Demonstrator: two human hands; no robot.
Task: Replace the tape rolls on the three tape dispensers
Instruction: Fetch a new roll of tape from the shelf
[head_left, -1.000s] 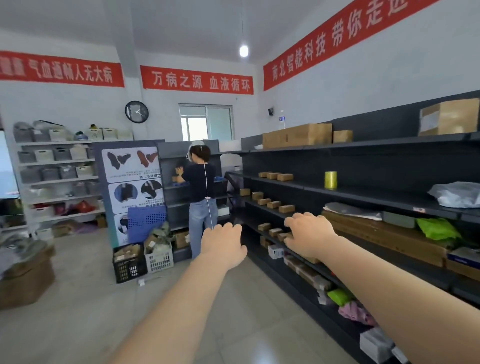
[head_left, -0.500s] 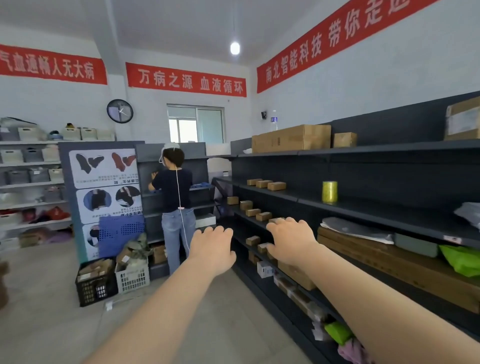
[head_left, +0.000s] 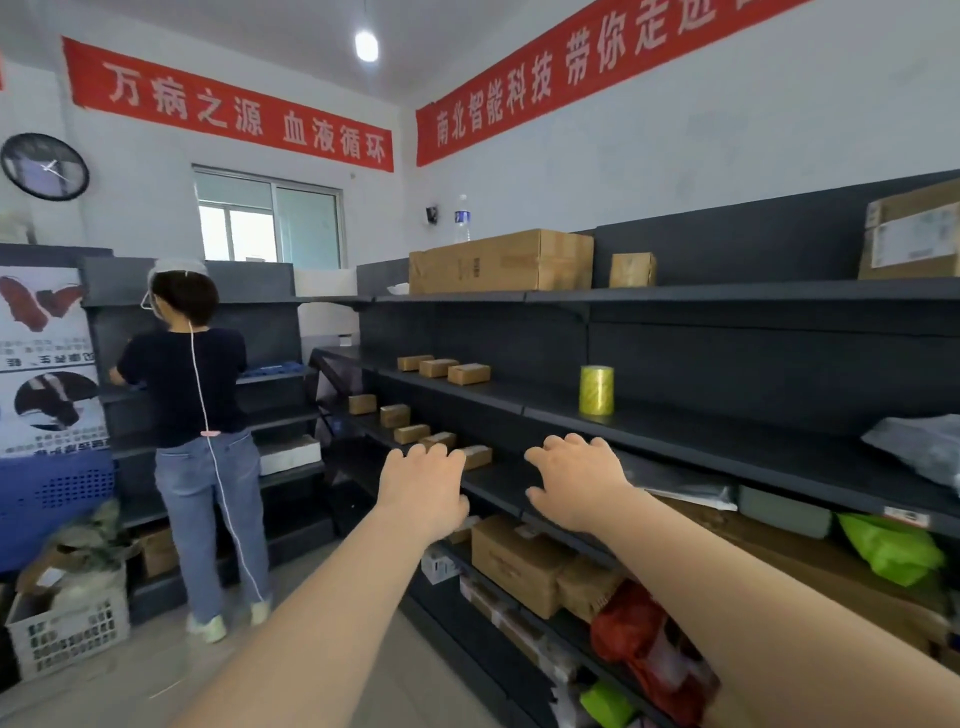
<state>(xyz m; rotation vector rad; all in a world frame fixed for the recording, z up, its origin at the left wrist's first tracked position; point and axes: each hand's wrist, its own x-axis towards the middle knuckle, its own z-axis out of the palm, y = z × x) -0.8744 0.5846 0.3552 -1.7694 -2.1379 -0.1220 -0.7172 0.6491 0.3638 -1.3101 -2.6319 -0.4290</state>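
Tape dispensers: we see none in this view, and no spare rolls we can name; where they sit we cannot tell.
Progress: we judge nothing done yet, all three replacements left.
Left hand (head_left: 423, 491): held out in mid-air, fingers loosely curled, holding nothing.
Right hand (head_left: 579, 483): the same, over the near edge of the dark shelf (head_left: 727, 441).
Small brown boxes (head_left: 467, 374): far left on the shelves.
Yellow roll (head_left: 596, 391): upright, one shelf up, untouched.

Dark shelving (head_left: 675, 421) along the right wall, red banners (head_left: 234, 111) above.
Small brown boxes (head_left: 468, 373) in rows, yellow spool (head_left: 596, 390) upright, large carton (head_left: 501, 261) on top.
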